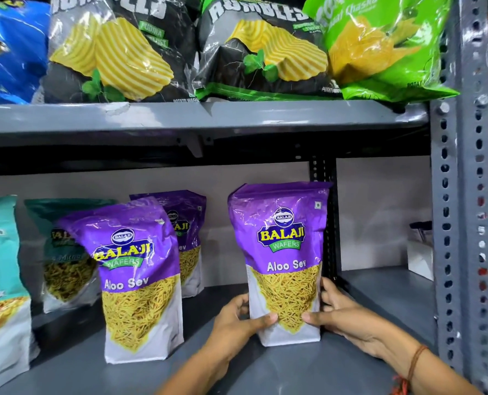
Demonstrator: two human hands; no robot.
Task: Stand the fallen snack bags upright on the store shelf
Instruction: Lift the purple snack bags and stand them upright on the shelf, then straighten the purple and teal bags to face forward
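A purple Aloo Sev bag (282, 246) stands upright on the grey lower shelf (388, 297), held at its lower part from both sides. My left hand (238, 320) grips its left edge with the thumb on the front. My right hand (342, 315) grips its right edge the same way. A second purple Aloo Sev bag (134, 280) stands upright to the left, leaning slightly right. A third purple bag (190, 232) stands behind it, partly hidden.
A dark teal bag (63, 252) and a light teal Mix bag (0, 292) stand at the left. Chip bags (117, 49) fill the upper shelf (197, 115). A perforated grey upright (462, 195) bounds the right side; a black post (326, 223) stands behind the held bag.
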